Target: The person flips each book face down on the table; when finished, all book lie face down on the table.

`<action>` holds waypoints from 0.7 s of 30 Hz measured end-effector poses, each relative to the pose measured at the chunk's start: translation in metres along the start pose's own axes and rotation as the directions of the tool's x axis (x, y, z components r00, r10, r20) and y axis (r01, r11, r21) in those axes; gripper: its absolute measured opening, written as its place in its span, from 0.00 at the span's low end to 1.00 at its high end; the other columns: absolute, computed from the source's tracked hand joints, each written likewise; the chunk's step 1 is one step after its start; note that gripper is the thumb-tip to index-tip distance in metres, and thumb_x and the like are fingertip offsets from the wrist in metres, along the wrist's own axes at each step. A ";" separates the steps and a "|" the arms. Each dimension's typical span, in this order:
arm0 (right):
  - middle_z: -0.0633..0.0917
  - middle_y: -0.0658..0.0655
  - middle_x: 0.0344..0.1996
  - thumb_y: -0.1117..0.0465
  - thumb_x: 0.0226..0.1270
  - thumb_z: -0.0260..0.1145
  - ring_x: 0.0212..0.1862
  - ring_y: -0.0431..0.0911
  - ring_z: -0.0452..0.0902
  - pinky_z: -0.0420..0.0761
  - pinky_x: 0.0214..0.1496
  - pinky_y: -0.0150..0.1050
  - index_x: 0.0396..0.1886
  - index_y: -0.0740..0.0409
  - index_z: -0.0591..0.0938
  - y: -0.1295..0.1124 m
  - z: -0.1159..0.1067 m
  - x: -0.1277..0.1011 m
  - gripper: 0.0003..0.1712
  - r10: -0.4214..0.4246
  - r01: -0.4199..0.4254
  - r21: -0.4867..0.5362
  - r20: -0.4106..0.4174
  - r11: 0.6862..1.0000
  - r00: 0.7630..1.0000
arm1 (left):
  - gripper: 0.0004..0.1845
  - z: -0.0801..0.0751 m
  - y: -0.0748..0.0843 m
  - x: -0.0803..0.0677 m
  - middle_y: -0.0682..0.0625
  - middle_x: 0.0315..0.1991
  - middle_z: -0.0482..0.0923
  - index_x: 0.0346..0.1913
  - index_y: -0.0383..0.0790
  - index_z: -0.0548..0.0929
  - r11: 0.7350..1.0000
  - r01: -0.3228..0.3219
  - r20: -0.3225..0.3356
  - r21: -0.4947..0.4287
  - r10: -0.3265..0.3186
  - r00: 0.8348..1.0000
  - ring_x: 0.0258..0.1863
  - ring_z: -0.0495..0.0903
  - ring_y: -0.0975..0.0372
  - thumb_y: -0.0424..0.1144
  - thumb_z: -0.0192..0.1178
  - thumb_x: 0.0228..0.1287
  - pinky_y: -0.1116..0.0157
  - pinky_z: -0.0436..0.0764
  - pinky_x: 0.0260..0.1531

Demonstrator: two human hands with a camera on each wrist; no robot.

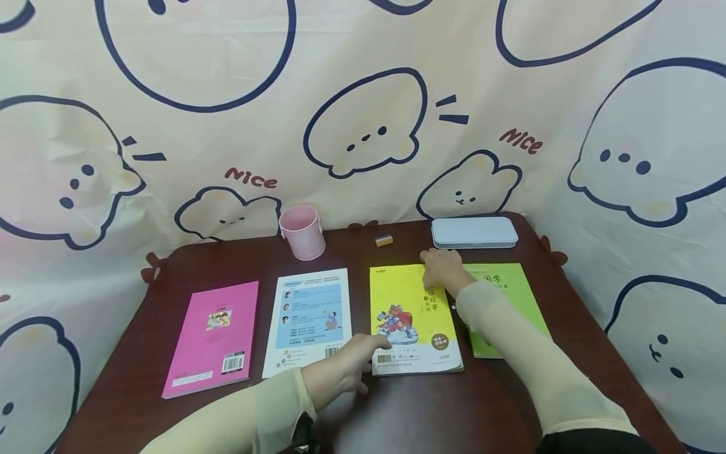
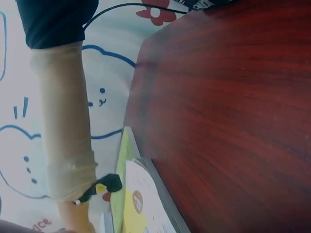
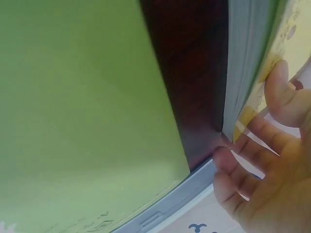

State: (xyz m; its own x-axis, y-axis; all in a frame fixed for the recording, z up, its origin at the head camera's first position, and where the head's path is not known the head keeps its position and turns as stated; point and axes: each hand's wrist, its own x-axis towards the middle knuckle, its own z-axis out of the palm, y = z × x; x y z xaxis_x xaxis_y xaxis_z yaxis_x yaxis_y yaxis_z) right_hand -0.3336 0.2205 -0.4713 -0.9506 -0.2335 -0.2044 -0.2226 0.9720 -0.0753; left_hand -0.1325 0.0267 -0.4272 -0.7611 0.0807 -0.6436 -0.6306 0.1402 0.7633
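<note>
The yellow book point(image 1: 414, 321), with a cartoon picture on its cover, lies between both hands. At its upper right corner is my right hand point(image 1: 445, 270). The right wrist view shows that hand's thumb point(image 3: 279, 92) on the cover and its fingers point(image 3: 260, 155) bent round the corner of the pages. My left hand point(image 1: 346, 369) reaches to the book's lower left side, thumb extended over the cover's edge and the other fingers loose beside it. The green book point(image 1: 505, 296) sits just right of the yellow one, partly behind my right forearm.
Left of the yellow book lie a blue-and-white book point(image 1: 309, 315) and a pink book point(image 1: 215, 340). Along the table's point(image 1: 420, 416) back edge stand a pink cup point(image 1: 303, 233), a small eraser point(image 1: 384, 241) and a pale blue case point(image 1: 475, 232). Patterned cloth point(image 1: 363, 189) hangs behind.
</note>
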 end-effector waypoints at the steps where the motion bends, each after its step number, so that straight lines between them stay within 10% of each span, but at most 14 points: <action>1: 0.74 0.52 0.36 0.54 0.35 0.69 0.35 0.51 0.66 0.65 0.42 0.51 0.45 0.51 0.72 0.000 -0.001 -0.001 0.30 0.005 -0.005 0.003 -0.004 1.000 1.000 | 0.36 -0.001 0.001 0.001 0.33 0.53 0.58 0.60 0.29 0.56 1.000 0.005 -0.009 -0.009 -0.006 1.000 0.50 0.58 0.38 0.43 0.56 0.51 0.30 0.56 0.35; 8: 0.74 0.51 0.34 0.53 0.35 0.69 0.35 0.50 0.67 0.66 0.42 0.49 0.44 0.52 0.73 -0.002 -0.005 -0.005 0.30 0.028 -0.028 0.022 -0.017 0.999 0.999 | 0.35 -0.004 0.004 0.009 0.34 0.50 0.63 0.59 0.29 0.57 0.997 0.008 -0.074 -0.081 -0.014 0.997 0.49 0.63 0.42 0.42 0.56 0.50 0.34 0.62 0.35; 21: 0.67 0.63 0.50 0.53 0.42 0.68 0.41 0.55 0.66 0.66 0.46 0.54 0.49 0.54 0.68 0.003 -0.003 -0.003 0.32 0.085 -0.104 0.178 0.111 0.979 0.990 | 0.31 -0.002 0.004 0.015 0.38 0.43 0.75 0.59 0.40 0.53 0.933 -0.065 0.071 -0.354 0.096 0.993 0.40 0.77 0.49 0.26 0.50 0.51 0.51 0.76 0.32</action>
State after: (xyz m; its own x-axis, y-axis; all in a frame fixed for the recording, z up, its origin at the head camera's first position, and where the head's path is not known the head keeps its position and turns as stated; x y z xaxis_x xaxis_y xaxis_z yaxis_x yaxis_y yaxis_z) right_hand -0.3320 0.2242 -0.4682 -0.9362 -0.1516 -0.3170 -0.0806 0.9707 -0.2263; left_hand -0.1469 0.0261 -0.4338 -0.8053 0.1641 -0.5697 -0.5928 -0.2236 0.7736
